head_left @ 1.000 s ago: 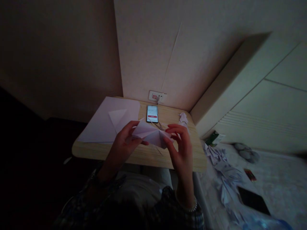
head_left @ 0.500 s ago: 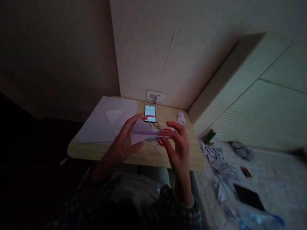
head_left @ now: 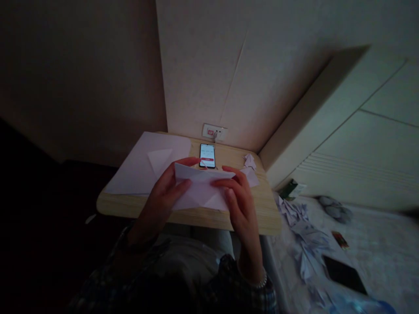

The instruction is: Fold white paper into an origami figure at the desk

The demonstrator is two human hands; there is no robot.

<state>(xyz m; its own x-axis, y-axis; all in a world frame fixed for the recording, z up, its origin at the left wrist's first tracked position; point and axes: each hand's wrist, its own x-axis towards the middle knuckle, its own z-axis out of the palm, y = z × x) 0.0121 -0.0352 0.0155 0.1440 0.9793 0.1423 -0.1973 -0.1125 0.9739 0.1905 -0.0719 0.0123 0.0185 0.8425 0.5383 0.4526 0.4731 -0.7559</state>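
Observation:
A folded sheet of white paper [head_left: 201,192] is held up between my two hands over the small wooden table [head_left: 131,208]. My left hand [head_left: 170,183] is closed on its left end, thumb on the near face. On the right end, my right hand [head_left: 240,194] grips the paper, with fingers along the upper fold. A crease runs across the sheet below its top flap. Just behind it lies a lit phone [head_left: 207,155]. The paper covers most of the tabletop at the middle.
White sheets [head_left: 131,170] lie on the table's left, with a smaller folded piece [head_left: 159,160] on top. A small folded paper shape [head_left: 249,161] sits back right. On the bed [head_left: 366,226] are several folded papers [head_left: 304,231] and a dark tablet-like slab [head_left: 345,274]. A wall socket [head_left: 214,131] is behind.
The paper has turned from nearly edge-on to showing its broad face, and now hides the red-handled scissors. My left hand has shifted slightly, and the view has moved a little.

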